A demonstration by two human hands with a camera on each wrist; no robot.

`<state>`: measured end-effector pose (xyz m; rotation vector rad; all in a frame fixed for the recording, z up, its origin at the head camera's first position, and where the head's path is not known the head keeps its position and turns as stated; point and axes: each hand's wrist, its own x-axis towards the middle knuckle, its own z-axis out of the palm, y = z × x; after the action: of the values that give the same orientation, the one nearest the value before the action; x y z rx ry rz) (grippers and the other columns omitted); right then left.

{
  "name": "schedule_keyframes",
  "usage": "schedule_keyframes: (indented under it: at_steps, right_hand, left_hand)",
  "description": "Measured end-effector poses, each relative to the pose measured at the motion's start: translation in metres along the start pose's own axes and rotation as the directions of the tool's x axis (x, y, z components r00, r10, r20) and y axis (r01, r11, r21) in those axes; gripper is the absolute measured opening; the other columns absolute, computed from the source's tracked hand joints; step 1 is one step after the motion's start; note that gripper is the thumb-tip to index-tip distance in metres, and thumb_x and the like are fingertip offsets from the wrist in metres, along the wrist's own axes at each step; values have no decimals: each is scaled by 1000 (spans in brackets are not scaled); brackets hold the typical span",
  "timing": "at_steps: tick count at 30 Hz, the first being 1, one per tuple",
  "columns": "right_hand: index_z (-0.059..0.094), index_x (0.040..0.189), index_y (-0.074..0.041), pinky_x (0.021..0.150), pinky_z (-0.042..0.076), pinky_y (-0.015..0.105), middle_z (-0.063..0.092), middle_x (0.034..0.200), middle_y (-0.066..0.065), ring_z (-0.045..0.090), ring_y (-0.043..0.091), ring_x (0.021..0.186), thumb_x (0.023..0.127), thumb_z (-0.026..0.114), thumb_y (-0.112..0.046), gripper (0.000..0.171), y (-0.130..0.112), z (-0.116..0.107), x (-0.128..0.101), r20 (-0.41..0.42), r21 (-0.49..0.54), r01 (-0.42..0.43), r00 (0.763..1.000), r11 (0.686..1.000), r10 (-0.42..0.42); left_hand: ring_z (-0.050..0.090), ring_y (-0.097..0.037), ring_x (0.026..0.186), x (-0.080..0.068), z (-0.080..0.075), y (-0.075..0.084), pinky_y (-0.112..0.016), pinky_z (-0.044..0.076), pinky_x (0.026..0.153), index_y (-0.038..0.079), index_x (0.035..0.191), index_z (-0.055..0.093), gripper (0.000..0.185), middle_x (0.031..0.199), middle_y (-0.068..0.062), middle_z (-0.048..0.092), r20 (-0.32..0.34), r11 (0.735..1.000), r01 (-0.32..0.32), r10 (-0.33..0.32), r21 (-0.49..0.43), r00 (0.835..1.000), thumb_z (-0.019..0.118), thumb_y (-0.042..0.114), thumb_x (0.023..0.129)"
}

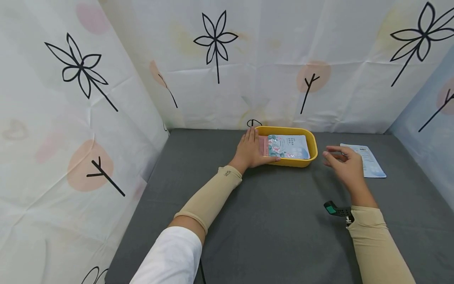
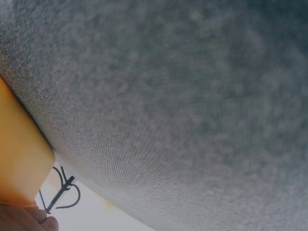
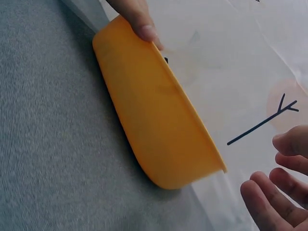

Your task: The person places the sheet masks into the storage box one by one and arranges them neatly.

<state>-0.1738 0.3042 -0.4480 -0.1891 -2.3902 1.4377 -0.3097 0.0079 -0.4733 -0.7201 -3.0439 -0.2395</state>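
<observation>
A yellow plastic basket (image 1: 313, 148) stands near the back of the table. Its left end is held by my left hand (image 1: 252, 150), the thumb lying along the front rim and the fingers over the left side. Inside the basket lie a pale blue floral packet (image 1: 292, 146) and, partly beneath it, a pink one (image 1: 263, 145). To the right of the basket my right hand (image 1: 345, 161) hovers with loosely bent fingers and nothing between them. Just beyond it, a flat white-and-blue packet (image 1: 370, 161) with small print rests on the table, partly hidden by the hand.
A dark grey cloth covers the table (image 1: 276, 221). Patterned white fabric (image 1: 262, 90) hangs close behind the basket and along both sides. A black device with a green patch (image 1: 331, 209) sticks out from the right wrist. A dark cable (image 1: 202, 272) runs near the left sleeve.
</observation>
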Motion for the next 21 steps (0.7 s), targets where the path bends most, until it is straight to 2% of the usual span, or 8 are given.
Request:
schedule_keyframes:
  at_steps: [6,11,17,19,21]
  right_hand:
    - [68,136,1,73,50,3,56,125,-11,55,-19,93,105,70,-28,43,8,-13,1,-8,-136,-7,1000,991,6]
    - [70,135,-2,73,42,4,56,119,-20,46,-18,96,104,70,-34,45,18,-27,4,-28,-217,-47,999,975,42]
    - [69,137,-1,70,42,9,50,113,-27,41,-17,96,104,67,-39,51,32,-45,9,-42,-250,-128,992,960,122]
    - [68,137,1,71,42,11,54,116,-21,41,-16,96,104,66,-39,52,37,-52,11,-48,-261,-152,988,953,144]
    - [67,138,2,71,41,13,59,122,-9,41,-14,96,105,64,-41,54,41,-60,14,-55,-285,-186,983,940,178]
  left_hand:
    - [9,-30,168,1,2,-1,-43,12,136,2,170,4,140,180,-17,7,2,1000,0,0,-7,1000,44,100,79]
    - [9,-31,168,0,1,-1,-43,12,136,2,170,3,140,179,-18,7,3,1000,-3,3,-15,1000,45,100,79]
    - [9,-31,168,0,1,-2,-43,12,136,2,170,2,142,179,-18,7,13,1000,3,-2,-22,1000,45,100,78]
    - [9,-31,168,0,1,-2,-43,12,136,2,170,2,142,180,-17,6,16,1000,4,-4,-22,1000,45,100,78]
    - [8,-31,168,0,1,-2,-43,11,136,2,170,1,141,180,-17,5,19,1000,1,-1,-23,1000,44,100,78]
